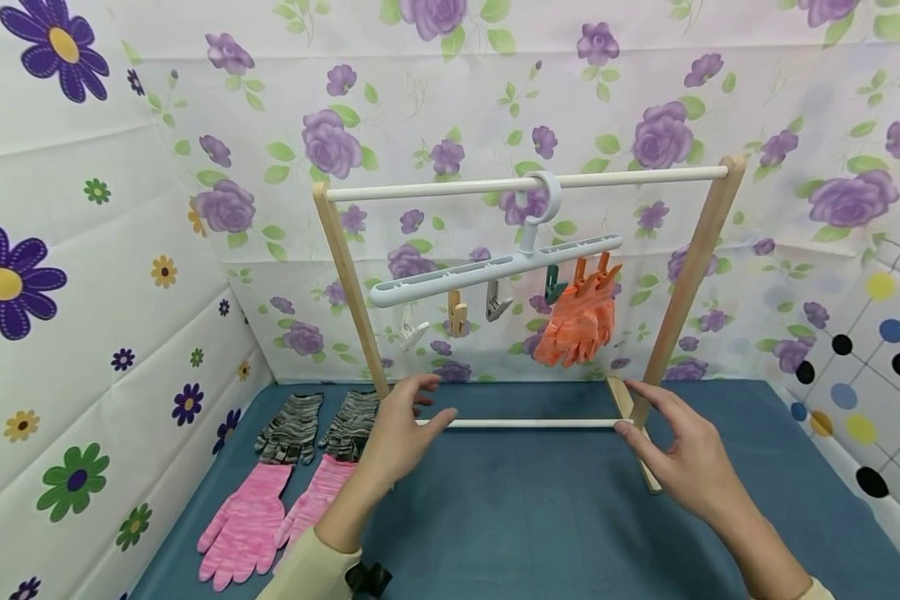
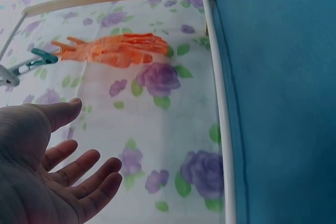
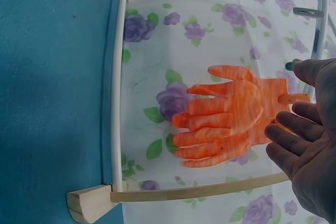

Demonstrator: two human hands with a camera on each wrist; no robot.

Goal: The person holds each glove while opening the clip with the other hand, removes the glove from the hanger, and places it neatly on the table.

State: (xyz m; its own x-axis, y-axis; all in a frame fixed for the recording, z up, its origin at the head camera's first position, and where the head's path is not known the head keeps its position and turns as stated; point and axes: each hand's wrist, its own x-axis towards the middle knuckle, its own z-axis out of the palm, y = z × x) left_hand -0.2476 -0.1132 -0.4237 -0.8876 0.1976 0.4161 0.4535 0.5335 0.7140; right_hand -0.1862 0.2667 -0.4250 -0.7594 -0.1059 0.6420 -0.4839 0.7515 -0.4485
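A pale blue-grey hanger [image 1: 450,279] hooks over the top bar [image 1: 435,189] of a wooden-sided rack and tilts down to the left. Orange knit gloves [image 1: 581,321] hang from its right end by orange clothespins [image 3: 294,98], fingers downward. Along the hanger also hang a white clothespin [image 1: 412,329], a wooden one, a grey one and a green clothespin [image 1: 553,285]. My left hand [image 1: 401,433], empty, is in front of the rack's left post with fingers spread. Empty too, my right hand [image 1: 686,458] is before the right post [image 1: 690,287], thumb overlapping the lower bar [image 1: 525,423].
On the blue tabletop [image 1: 510,517] at left lie pink gloves [image 1: 243,525] and black-and-grey striped gloves [image 1: 290,429]. The rack's wooden foot [image 3: 89,203] stands on the surface. Floral sheets [image 1: 270,108] wall off the back, with patterned sheets at both sides.
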